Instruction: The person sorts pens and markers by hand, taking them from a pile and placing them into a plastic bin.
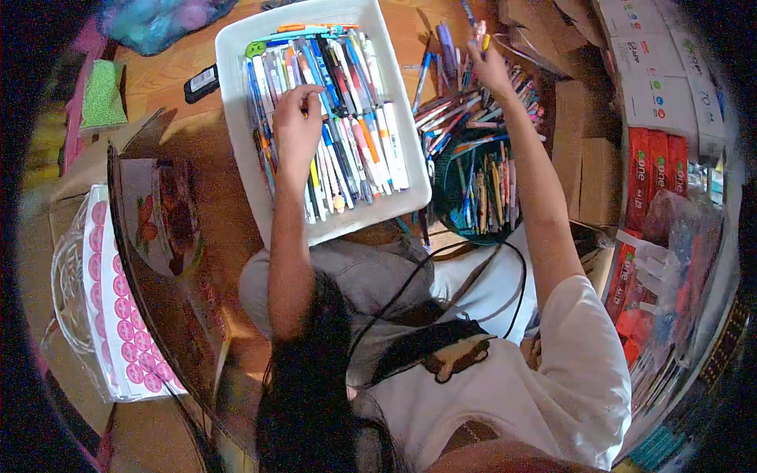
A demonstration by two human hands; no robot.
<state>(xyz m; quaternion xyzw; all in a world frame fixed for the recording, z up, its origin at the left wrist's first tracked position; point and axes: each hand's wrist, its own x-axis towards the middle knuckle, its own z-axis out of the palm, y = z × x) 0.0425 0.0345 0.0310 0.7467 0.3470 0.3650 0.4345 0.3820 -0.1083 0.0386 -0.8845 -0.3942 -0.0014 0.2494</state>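
Note:
A white plastic bin [229, 102] holds rows of many pens [369, 142] in mixed colours, laid side by side. My left hand [298, 114] is over the left part of these rows, its fingers bent together and touching the pens; what lies under the fingertips is hidden. Beyond the bin's right side, my right hand [490, 67] is above a loose pile of pens [461, 114]. Its fingers are closed around a slim pen with a yellow part [486, 42]. A dark green round basket [449, 201] with more upright pens stands below that pile.
A black cable [520, 272] loops across my lap. Cardboard [587, 181] and red paper packs [658, 158] line the right side. At left are a green bag [103, 93], a small black labelled item [202, 84], and a sheet of pink round stickers [130, 315]. The floor is wooden.

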